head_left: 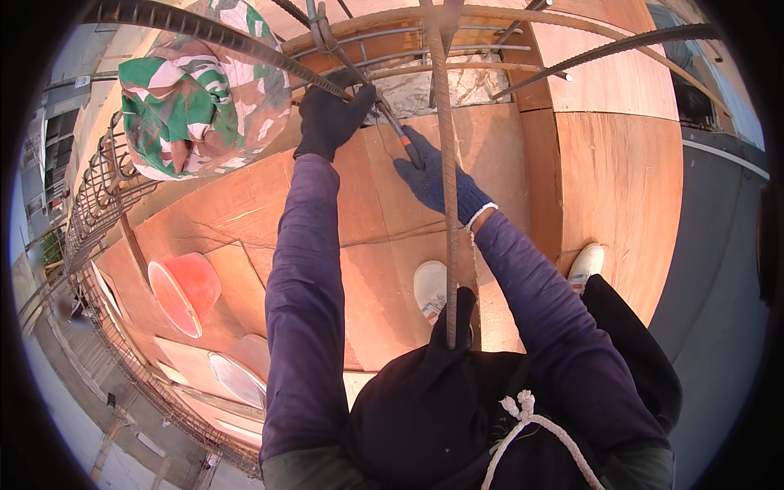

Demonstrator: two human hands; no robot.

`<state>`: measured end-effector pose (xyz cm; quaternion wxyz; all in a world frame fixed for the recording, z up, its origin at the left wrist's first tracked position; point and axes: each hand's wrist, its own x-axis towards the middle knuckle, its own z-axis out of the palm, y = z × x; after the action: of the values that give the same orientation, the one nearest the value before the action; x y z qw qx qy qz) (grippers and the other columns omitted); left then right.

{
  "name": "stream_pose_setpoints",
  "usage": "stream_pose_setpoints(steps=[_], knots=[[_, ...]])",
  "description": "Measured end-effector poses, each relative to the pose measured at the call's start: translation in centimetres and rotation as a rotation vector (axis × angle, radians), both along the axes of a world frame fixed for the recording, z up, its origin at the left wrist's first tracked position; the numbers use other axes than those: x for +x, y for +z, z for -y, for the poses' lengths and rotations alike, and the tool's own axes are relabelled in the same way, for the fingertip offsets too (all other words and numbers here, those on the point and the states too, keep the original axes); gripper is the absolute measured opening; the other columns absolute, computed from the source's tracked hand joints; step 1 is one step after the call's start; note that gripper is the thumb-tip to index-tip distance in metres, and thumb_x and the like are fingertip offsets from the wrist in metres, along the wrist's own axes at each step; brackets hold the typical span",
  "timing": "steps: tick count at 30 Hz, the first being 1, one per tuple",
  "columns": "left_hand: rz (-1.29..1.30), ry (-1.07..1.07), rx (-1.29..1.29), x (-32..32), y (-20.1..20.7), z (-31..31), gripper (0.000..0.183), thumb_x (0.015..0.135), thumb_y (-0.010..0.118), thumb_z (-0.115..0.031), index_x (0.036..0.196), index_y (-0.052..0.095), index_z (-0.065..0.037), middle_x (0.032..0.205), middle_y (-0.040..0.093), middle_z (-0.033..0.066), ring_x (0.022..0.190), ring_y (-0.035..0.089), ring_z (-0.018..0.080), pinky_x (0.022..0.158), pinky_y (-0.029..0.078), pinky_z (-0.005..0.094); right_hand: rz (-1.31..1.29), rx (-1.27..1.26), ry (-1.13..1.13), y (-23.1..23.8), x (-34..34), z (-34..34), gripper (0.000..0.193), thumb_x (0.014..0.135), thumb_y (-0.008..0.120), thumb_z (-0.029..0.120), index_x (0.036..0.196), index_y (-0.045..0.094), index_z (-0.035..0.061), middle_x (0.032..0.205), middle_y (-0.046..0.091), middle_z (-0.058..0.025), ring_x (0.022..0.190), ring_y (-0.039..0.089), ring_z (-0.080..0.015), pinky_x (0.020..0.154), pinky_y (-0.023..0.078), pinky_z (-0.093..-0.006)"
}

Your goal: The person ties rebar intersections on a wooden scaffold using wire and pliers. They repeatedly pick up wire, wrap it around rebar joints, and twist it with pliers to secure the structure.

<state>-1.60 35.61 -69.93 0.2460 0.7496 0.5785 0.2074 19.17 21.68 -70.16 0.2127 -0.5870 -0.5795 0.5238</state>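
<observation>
My left hand (331, 118), in a black glove, is closed around a ribbed steel rebar (237, 47) close to where several bars meet. Its fingertips are partly hidden behind the bar. In a dark blue knitted glove, my right hand (439, 178) grips the dark handle of a rebar tying hook (394, 121), which has an orange-red band. The hook's thin metal shaft slants up and left to the bars beside my left thumb; its tip is hard to make out. A rusty upright rebar (446, 163) passes in front of my right glove.
A camouflage cloth bundle (204, 102) lies at upper left. Two red buckets (194, 286) rest on the plywood (359, 286) at left. Another rebar (612, 59) crosses at upper right. A rebar cage (102, 192) lines the left edge; a grey surface (714, 269) lies right.
</observation>
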Motion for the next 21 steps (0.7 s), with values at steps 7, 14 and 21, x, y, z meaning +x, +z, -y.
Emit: stream_pose_setpoints(steps=[7, 14, 21], knots=[[0.274, -0.072, -0.198, -0.2, -1.1, -1.7, 0.057, 0.084, 0.087, -0.040, 0.126, 0.072, -0.003, 0.113, 0.077, 0.0105, 0.114, 0.070, 0.0194, 0.094, 0.056, 0.0355, -0.074, -0.067, -0.068, 1.9, -0.7, 0.8, 0.073, 0.102, 0.064, 0.037, 0.159, 0.038, 0.0013, 0.102, 0.067, -0.0190, 0.090, 0.065, -0.0236, 0.085, 0.053, -0.0364], [0.133, -0.088, -0.332, -0.2, -1.6, -2.5, 0.042, 0.087, 0.086, -0.035, 0.111, 0.075, -0.003, 0.096, 0.077, 0.0076, 0.092, 0.073, 0.0161, 0.082, 0.057, 0.0329, -0.104, -0.098, -0.114, 0.5, -1.3, 1.9, 0.050, 0.102, 0.064, 0.035, 0.140, 0.052, 0.0037, 0.115, 0.070, -0.0257, 0.106, 0.068, -0.0456, 0.089, 0.054, -0.0498], [0.237, -0.126, -0.382, -0.7, -0.9, -2.0, 0.036, 0.096, 0.076, -0.038, 0.108, 0.076, -0.004, 0.095, 0.076, 0.0071, 0.088, 0.071, 0.0169, 0.081, 0.055, 0.0333, -0.094, -0.052, -0.169, 1.0, -2.7, 2.8, 0.064, 0.103, 0.065, 0.028, 0.156, 0.039, 0.0012, 0.105, 0.065, -0.0125, 0.088, 0.062, -0.0175, 0.082, 0.053, -0.0341]])
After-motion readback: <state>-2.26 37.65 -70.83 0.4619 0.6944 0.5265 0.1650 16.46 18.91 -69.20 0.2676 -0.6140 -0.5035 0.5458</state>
